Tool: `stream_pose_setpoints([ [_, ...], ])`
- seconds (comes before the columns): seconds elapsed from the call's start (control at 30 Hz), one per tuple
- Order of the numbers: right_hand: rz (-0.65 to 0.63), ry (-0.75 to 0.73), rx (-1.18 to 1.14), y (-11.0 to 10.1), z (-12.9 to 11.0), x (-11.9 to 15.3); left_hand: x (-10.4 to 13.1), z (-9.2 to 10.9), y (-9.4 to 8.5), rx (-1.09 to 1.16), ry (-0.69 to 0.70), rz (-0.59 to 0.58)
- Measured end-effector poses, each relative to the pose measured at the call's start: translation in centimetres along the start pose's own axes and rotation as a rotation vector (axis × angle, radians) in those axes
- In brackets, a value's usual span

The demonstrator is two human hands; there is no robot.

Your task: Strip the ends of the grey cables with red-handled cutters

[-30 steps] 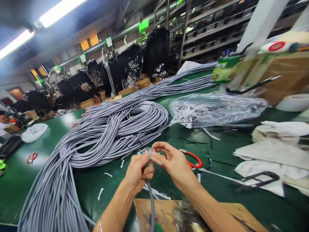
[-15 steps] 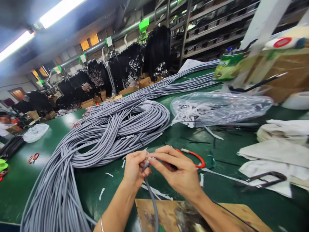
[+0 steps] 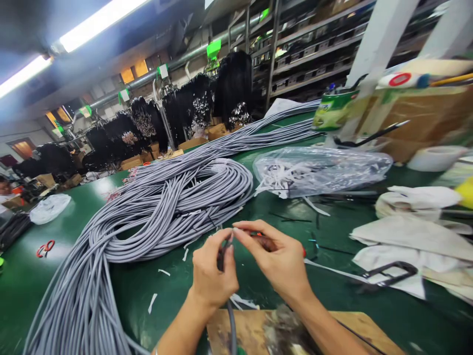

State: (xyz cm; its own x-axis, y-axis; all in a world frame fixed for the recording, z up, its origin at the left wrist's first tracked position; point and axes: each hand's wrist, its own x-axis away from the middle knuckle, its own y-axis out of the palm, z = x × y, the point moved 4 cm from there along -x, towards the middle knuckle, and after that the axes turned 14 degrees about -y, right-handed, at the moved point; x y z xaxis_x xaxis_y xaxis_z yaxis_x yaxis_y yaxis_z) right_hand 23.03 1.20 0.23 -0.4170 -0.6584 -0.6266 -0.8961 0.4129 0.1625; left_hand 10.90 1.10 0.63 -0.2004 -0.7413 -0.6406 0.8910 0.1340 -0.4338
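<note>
My left hand is wrapped round a grey cable near its upper end, and the cable hangs down towards the bottom edge. My right hand pinches at the tip of that cable, its thumb and forefinger pressed together; red-handled pliers or cutters lie partly hidden behind it. What exactly sits between the fingertips is too small to make out. Left of my hands, a large looped bundle of grey cables lies on the green table.
A worn wooden board lies at the front. Behind are a clear bag of white strips, a green can and a cardboard box. White cloths lie right, red scissors left.
My left hand has turned, its thumb now upright along the cable end. My right fingers have closed to a pinch at the tip. The view has shifted slightly to the right.
</note>
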Motion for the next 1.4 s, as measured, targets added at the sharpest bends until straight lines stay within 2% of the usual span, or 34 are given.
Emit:
stream_pose_setpoints([
  [0.1, -0.049, -0.008, -0.016, 0.1, -0.3, -0.1, -0.6, -0.3, -0.1, 0.011, -0.168, -0.068],
  [0.23, -0.099, 0.147, -0.097, 0.1, 0.4, -0.2, -1.0, -0.8, -0.2, 0.062, -0.323, -0.135],
  [0.4, -0.225, 0.391, -0.256, 0.7, 1.5, 0.0, -1.1, -0.8, -0.2, 0.158, -0.281, -0.246],
  [0.47, -0.298, 0.418, -0.271, 0.9, 1.5, 0.1, -1.0, -0.8, -0.3, 0.182, -0.295, -0.25],
  [0.53, -0.34, 0.341, -0.204, 0.8, 1.1, -0.1, -1.1, -0.8, -0.5, 0.158, -0.331, -0.22],
  [0.63, -0.362, 0.116, -0.048, 0.7, 0.0, -0.5, -1.4, -0.7, -0.9, 0.056, -0.34, -0.172],
  [0.7, -0.38, 0.016, 0.019, 0.7, -0.5, -0.6, -1.5, -0.6, -1.0, -0.026, -0.29, -0.191],
  [0.77, -0.377, 0.01, 0.038, 0.9, -0.4, -0.6, -1.5, -0.6, -1.0, -0.113, -0.219, -0.226],
  [0.9, -0.356, 0.209, -0.084, 1.3, 1.0, -0.4, -1.3, -0.6, -0.8, -0.179, -0.108, -0.256],
  [0.97, -0.379, 0.346, -0.189, 1.7, 1.8, 0.1, -1.3, -0.5, -0.8, -0.139, -0.099, -0.237],
  [1.03, -0.368, 0.42, -0.23, 1.9, 2.1, 0.4, -1.4, -0.5, -1.0, -0.098, -0.127, -0.183],
  [1.1, -0.308, 0.355, -0.163, 1.7, 1.8, 0.2, -1.4, -0.5, -1.2, -0.071, -0.168, -0.107],
  [1.2, -0.241, 0.125, 0.02, 1.3, 0.6, -0.2, -1.4, -0.7, -1.6, -0.061, -0.241, -0.017],
  [1.3, -0.294, -0.043, 0.145, 1.4, -0.4, 0.1, -1.4, -1.2, -1.8, -0.046, -0.332, 0.026],
  [1.4, -0.352, -0.106, 0.198, 1.7, -0.6, 0.6, -1.4, -1.4, -1.9, -0.002, -0.376, 0.024],
])
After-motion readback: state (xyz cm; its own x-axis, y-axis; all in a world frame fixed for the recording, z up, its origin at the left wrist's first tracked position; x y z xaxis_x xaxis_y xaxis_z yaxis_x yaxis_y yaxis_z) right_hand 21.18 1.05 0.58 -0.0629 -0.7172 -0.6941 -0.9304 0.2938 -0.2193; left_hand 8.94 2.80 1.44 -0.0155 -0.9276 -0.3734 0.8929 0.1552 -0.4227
